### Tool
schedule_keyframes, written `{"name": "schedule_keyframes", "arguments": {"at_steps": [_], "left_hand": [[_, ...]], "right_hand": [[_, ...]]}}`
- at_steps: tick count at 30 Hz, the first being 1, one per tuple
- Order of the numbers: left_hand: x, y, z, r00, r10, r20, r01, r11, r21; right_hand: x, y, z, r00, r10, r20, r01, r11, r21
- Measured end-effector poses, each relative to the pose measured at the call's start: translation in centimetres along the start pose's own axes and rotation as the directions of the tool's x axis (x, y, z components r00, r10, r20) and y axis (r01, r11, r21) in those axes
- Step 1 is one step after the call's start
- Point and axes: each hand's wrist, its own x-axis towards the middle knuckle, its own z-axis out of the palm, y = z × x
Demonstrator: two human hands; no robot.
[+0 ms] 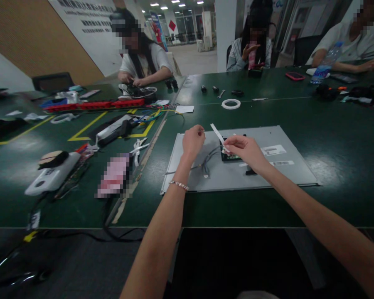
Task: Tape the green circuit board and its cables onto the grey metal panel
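Observation:
My right hand (245, 151) pinches one end of a narrow white strip (217, 132), which looks like tape and slants up to the left. To its left, my left hand (193, 143) is raised with fingers curled together; whatever its fingertips hold, if anything, is too small to make out. Both hands are over a flat grey metal panel (286, 145) lying on the table. A green circuit board in a black frame (226, 157) sits on the panel, partly hidden by my right hand. Grey cables (205, 165) run from the board toward the left, passing behind my left wrist.
A white tape roll (231, 104) lies beyond the panel, with a small wrench (221, 94) farther back. On the left are a white device (51, 174), a blurred pink phone-like object (114, 174) and red strips (96, 106). Several people sit across the green table (345, 145).

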Motion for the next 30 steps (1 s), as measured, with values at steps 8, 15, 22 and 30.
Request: {"name": "schedule_keyframes", "arguments": {"at_steps": [8, 15, 22, 30], "left_hand": [[-0.4, 0.9, -0.8, 0.997, 0.057, 0.052, -0.070, 0.947, 0.312], [-0.3, 0.4, -0.9, 0.999, 0.032, 0.026, -0.040, 0.930, 0.364], [-0.2, 1.1, -1.8, 0.998, 0.025, -0.056, -0.008, 0.957, 0.290], [0.4, 0.5, -1.4, 0.992, 0.122, 0.025, -0.118, 0.985, -0.129]], "right_hand": [[-0.5, 1.6, 0.8, 0.937, -0.307, 0.165, 0.343, 0.729, -0.592], [-0.3, 2.1, 0.4, 0.937, -0.308, 0.165, 0.334, 0.646, -0.687], [-0.1, 1.7, 0.7, 0.906, -0.407, 0.117, 0.373, 0.635, -0.676], [-0.2, 1.7, 1.6, 0.919, -0.340, 0.200, 0.375, 0.597, -0.709]]}}
